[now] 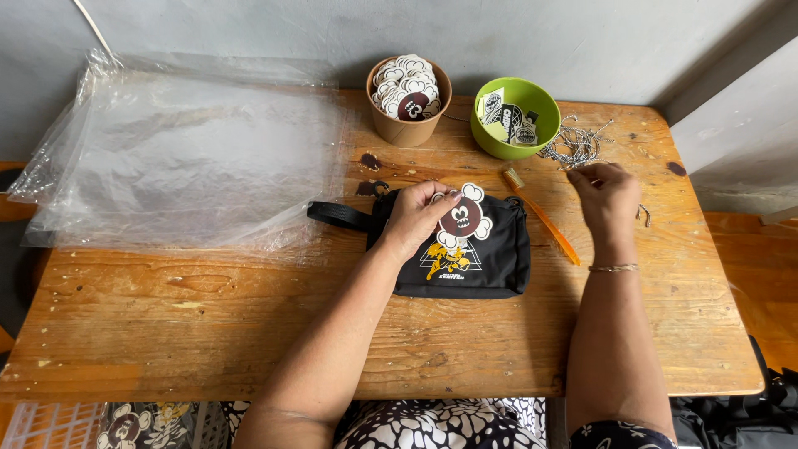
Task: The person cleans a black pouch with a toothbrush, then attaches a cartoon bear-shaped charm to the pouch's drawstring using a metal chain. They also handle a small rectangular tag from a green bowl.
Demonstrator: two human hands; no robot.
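- wooden table (208, 333), worn and scratched, against a grey wall
- stack of clear plastic bags (183, 158) spread over the table's far left part
- small black pouch (490, 254) lying flat at the table's middle, printed in yellow and white; its strap (337, 215) trails to the left
- brown cup (409, 125) full of stickers, beside a green bowl (515, 137) of tags; tangle of metal chains (572, 148) just right of the bowl
- left hand (416, 220) rests on the pouch; fingertips pinch a white-and-maroon die-cut sticker (462, 218) lying on it
- right hand (608, 195) hovers near the chains; fingers curled together, what they pinch cannot be told
- orange comb (544, 218) lies between pouch and right hand
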